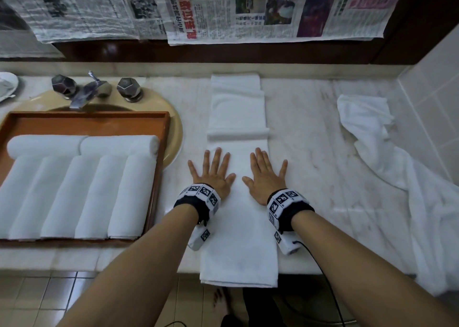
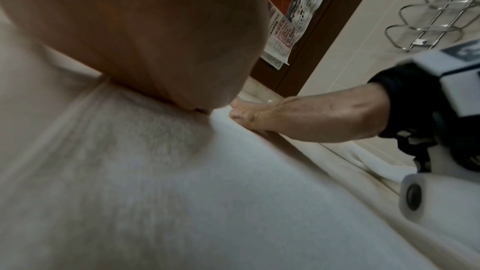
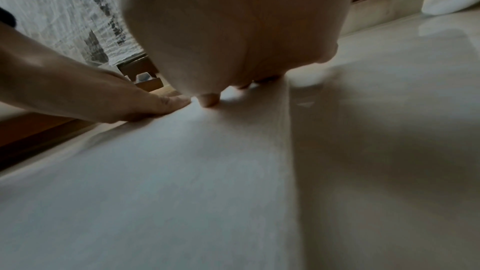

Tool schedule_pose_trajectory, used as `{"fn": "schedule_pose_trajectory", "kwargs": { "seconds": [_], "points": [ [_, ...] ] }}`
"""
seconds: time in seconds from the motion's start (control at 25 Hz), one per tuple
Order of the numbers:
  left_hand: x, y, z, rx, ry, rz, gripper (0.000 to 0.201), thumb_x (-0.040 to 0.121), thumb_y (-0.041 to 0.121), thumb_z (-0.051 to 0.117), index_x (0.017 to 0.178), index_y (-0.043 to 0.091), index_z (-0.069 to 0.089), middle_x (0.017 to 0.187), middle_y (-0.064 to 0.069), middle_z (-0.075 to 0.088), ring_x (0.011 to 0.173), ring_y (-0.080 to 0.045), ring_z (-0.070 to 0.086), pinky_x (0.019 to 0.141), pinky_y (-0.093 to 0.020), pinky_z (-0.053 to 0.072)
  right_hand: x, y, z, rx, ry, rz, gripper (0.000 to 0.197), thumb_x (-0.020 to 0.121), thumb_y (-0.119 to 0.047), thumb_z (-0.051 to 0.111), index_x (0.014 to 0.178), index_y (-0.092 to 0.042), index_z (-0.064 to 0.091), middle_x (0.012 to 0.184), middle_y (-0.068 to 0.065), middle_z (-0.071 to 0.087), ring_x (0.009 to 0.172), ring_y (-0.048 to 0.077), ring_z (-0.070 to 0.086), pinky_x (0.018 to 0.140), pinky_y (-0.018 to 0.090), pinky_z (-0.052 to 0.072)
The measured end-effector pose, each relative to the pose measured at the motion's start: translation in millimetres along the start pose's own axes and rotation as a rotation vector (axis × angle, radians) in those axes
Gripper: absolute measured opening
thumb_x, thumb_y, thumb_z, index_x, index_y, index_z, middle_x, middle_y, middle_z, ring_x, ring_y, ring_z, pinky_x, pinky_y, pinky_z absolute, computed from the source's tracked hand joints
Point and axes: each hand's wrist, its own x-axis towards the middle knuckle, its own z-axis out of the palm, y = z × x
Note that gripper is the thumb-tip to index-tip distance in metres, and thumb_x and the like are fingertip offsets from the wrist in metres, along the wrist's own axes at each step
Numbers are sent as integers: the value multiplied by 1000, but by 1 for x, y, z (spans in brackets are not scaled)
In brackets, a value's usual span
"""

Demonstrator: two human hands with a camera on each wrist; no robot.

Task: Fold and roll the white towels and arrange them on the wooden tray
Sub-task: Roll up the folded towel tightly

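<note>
White terry lies flat under both palms: the left hand point(image 1: 212, 171) and the right hand point(image 1: 265, 175) rest side by side, fingers straight and spread, pressing the folded towel point(image 1: 239, 227) and gripping nothing. This towel is a long narrow strip whose long axis runs from the counter's front edge, where its near end hangs over, away toward the back edge. A small raised fold point(image 1: 238, 133) crosses it just beyond the fingertips, so any rolling would likely travel along that axis, with both hands equally near. Left of the hands, the wooden tray point(image 1: 162, 152) sits over the basin at the counter's left end, holding soft rolled towels point(image 1: 74, 192) packed side by side. Toward the right edge a loose crumpled towel point(image 1: 387, 157) drapes across the smooth pale marble counter point(image 1: 310, 152).
</note>
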Motion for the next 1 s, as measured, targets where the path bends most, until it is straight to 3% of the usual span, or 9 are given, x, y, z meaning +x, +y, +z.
{"fn": "schedule_pose_trajectory", "kwargs": {
  "seconds": [0.32,0.4,0.48,0.52,0.64,0.68,0.76,0.84,1.0],
  "points": [
    [27,5,-45,65,14,-68,62,101,52,13,150,34,-20,156,4,-32,143,-24,-31,106,-69,-17,30,-6,-37,-4,-45,57,71,101,-51,20,152,-17,-16,157,1,-29,145,17,-24,107,70,-16],
    [-6,14,-22,45,86,53,61,102,48,13,150,32,-20,156,2,-32,143,-23,-30,108,-65,-18,-4,-14,-8,-6,0,-36,69,100,-53,17,153,-20,-15,157,0,-29,145,19,-25,105,70,-16],
    [-46,3,17,40,54,189,58,100,49,6,148,36,-23,154,6,-35,143,-21,-31,111,-61,-16,-44,-7,27,-27,2,-112,67,98,-55,9,153,-24,-15,154,-5,-34,145,16,-26,108,69,-13],
    [-58,-12,31,6,27,166,56,99,51,3,147,39,-24,152,9,-37,142,-20,-31,112,-61,-14,-56,5,39,-13,-3,-66,67,97,-55,6,153,-24,-17,151,-7,-38,144,15,-27,108,69,-13],
    [-74,-45,37,-195,32,-151,58,102,47,9,149,33,-23,151,7,-38,141,-21,-34,112,-62,-14,-71,25,41,120,-32,257,68,100,-53,8,148,-20,-28,149,-4,-41,142,20,-31,106,69,-16],
    [-80,-40,37,-179,78,-135,60,103,46,10,149,28,-22,151,6,-37,141,-21,-33,113,-60,-15,-78,18,42,105,-2,239,69,101,-52,10,146,-18,-29,150,-3,-41,142,21,-31,106,68,-17],
    [-101,-10,48,-75,155,116,59,103,45,9,149,26,-23,151,6,-36,143,-20,-30,114,-54,-16,-98,-9,55,31,65,-4,68,102,-49,14,147,-19,-27,152,-3,-37,142,18,-31,109,67,-15],
    [-121,8,76,-50,133,291,58,101,47,5,150,30,-22,152,8,-36,143,-18,-30,116,-52,-16,-117,-23,79,0,61,-154,63,102,-49,12,151,-25,-20,154,-7,-34,142,14,-30,111,66,-11],
    [-134,-41,101,-92,169,38,60,94,52,-9,150,34,-20,152,11,-36,143,-16,-30,114,-56,-16,-126,9,88,54,113,125,64,101,-50,8,150,-23,-23,155,-5,-33,144,17,-28,108,69,-13]
  ]
}}
